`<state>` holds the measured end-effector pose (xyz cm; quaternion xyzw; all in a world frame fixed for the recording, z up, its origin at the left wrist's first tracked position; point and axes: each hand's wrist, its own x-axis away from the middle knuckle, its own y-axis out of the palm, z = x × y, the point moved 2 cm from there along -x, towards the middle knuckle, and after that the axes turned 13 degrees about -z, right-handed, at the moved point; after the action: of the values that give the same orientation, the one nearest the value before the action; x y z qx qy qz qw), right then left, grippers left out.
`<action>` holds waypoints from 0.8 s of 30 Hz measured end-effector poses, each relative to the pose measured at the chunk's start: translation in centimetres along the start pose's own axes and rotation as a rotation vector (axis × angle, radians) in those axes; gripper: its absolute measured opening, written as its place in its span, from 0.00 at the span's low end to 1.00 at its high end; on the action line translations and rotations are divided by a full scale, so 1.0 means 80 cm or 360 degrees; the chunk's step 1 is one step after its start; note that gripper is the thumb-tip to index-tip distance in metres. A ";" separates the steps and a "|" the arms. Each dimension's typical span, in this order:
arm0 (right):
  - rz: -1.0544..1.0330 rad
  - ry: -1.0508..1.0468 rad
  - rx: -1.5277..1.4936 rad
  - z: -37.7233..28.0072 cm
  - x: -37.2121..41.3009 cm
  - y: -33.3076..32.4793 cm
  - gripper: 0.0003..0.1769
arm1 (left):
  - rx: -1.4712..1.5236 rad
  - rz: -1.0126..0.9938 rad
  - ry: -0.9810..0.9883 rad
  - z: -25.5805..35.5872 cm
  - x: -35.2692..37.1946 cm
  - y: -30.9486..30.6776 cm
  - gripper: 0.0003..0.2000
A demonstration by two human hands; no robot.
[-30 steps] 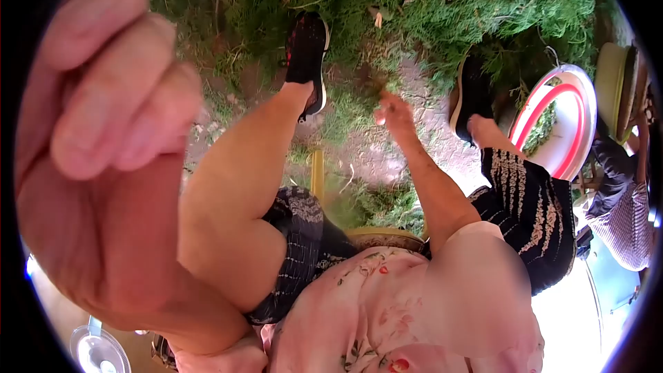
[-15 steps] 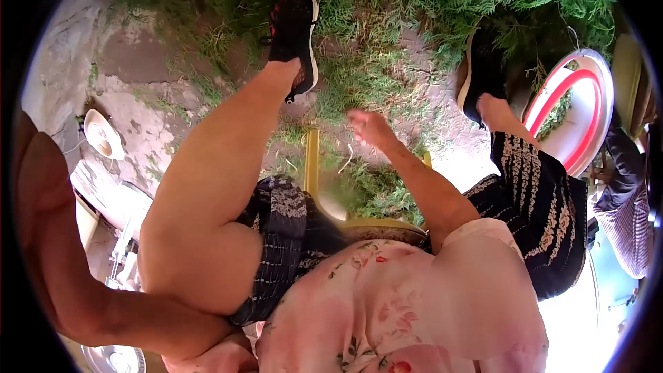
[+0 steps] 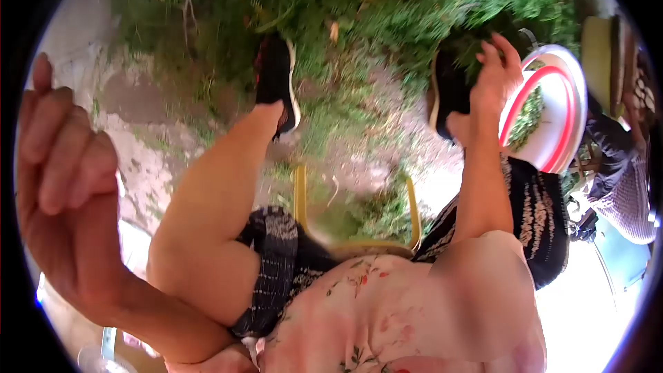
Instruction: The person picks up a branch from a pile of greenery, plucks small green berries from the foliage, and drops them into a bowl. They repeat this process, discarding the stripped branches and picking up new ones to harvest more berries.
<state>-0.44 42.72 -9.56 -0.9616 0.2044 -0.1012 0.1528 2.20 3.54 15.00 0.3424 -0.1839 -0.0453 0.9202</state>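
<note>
A person's right hand (image 3: pixel 496 81), fingers loosely spread and nothing visible in its grasp, is at the right of feathery green evergreen branches (image 3: pixel 387 0) heaped across the far ground; the left hand (image 3: pixel 72 166) is raised at left, fingers curled, its contents impossible to tell; the heap's long axis runs left to right, sprigs pointing mixed ways; they look light, springy, best gripped by woody stems; a white, red-banded basin (image 3: pixel 582 100) at right contains green clippings (image 3: pixel 528 121).
</note>
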 end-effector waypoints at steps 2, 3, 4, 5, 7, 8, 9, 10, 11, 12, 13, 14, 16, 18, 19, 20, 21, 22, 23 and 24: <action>0.0342 -0.0129 -0.0022 -0.002 -0.027 -0.052 0.11 | 0.0018 0.0091 0.0063 -0.013 -0.001 0.006 0.15; 0.0467 -0.0243 0.0174 0.003 -0.033 -0.079 0.11 | 0.0011 0.0111 0.0049 -0.016 -0.003 0.009 0.14; 0.0691 -0.0321 0.0796 0.005 -0.040 -0.102 0.14 | 0.0034 0.0127 0.0057 -0.020 -0.006 0.016 0.13; 0.0742 -0.0231 0.0931 0.012 -0.043 -0.112 0.16 | 0.0055 0.0148 0.0058 -0.024 -0.010 0.022 0.13; 0.0711 -0.0158 0.1156 0.016 -0.042 -0.117 0.19 | 0.0026 0.0186 0.0085 -0.026 -0.015 0.027 0.12; 0.0632 -0.0182 0.1245 0.013 -0.040 -0.112 0.20 | 0.0023 0.0212 0.0075 -0.027 -0.018 0.029 0.12; 0.0494 -0.0350 0.1365 0.008 -0.032 -0.094 0.20 | 0.0022 0.0234 0.0070 -0.028 -0.021 0.033 0.12; 0.0340 -0.0307 0.0919 0.027 -0.033 -0.075 0.19 | -0.0015 0.0298 0.0097 -0.028 -0.023 0.039 0.12; 0.0172 -0.0263 0.0478 0.039 -0.033 -0.053 0.19 | 0.0031 0.0441 0.0169 -0.033 -0.027 0.045 0.10; 0.0032 0.0092 -0.0018 0.017 -0.025 -0.025 0.19 | 0.0063 0.0396 0.0162 -0.034 -0.030 0.044 0.09; -0.0130 0.0437 -0.0521 -0.007 -0.017 0.004 0.19 | 0.0090 0.0353 0.0160 -0.035 -0.032 0.043 0.09; -0.0242 0.0523 -0.0665 -0.010 -0.021 0.024 0.21 | 0.0107 0.0333 0.0163 -0.033 -0.035 0.046 0.09; -0.0373 0.0535 -0.0789 -0.023 -0.032 0.057 0.26 | 0.0155 0.0349 0.0129 -0.032 -0.040 0.052 0.08; -0.0408 0.0465 -0.0703 -0.053 -0.044 0.082 0.35 | 0.0193 0.0370 0.0121 -0.031 -0.046 0.054 0.07; -0.0482 0.0488 -0.0754 -0.043 -0.056 0.091 0.42 | 0.0198 0.0361 0.0123 -0.031 -0.047 0.056 0.07; -0.0541 0.0615 -0.0839 -0.036 -0.062 0.099 0.45 | 0.0204 0.0352 0.0119 -0.032 -0.048 0.058 0.07; -0.0602 0.0745 -0.0922 -0.031 -0.065 0.109 0.49 | 0.0208 0.0345 0.0113 -0.034 -0.048 0.060 0.07; -0.0519 0.0810 -0.0779 -0.027 -0.067 0.117 0.52 | 0.0220 0.0330 0.0101 -0.034 -0.049 0.061 0.07; -0.0434 0.0883 -0.0634 -0.020 -0.067 0.124 0.56 | 0.0219 0.0331 0.0101 -0.035 -0.050 0.062 0.07; -0.0150 0.0894 -0.0596 -0.010 -0.068 0.128 0.47 | 0.0220 0.0336 0.0097 -0.036 -0.050 0.064 0.06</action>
<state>-9.20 35.92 -12.99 -0.9159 0.2087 -0.3297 -0.0936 -0.64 10.01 15.07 0.3850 -0.1937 0.0750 0.8993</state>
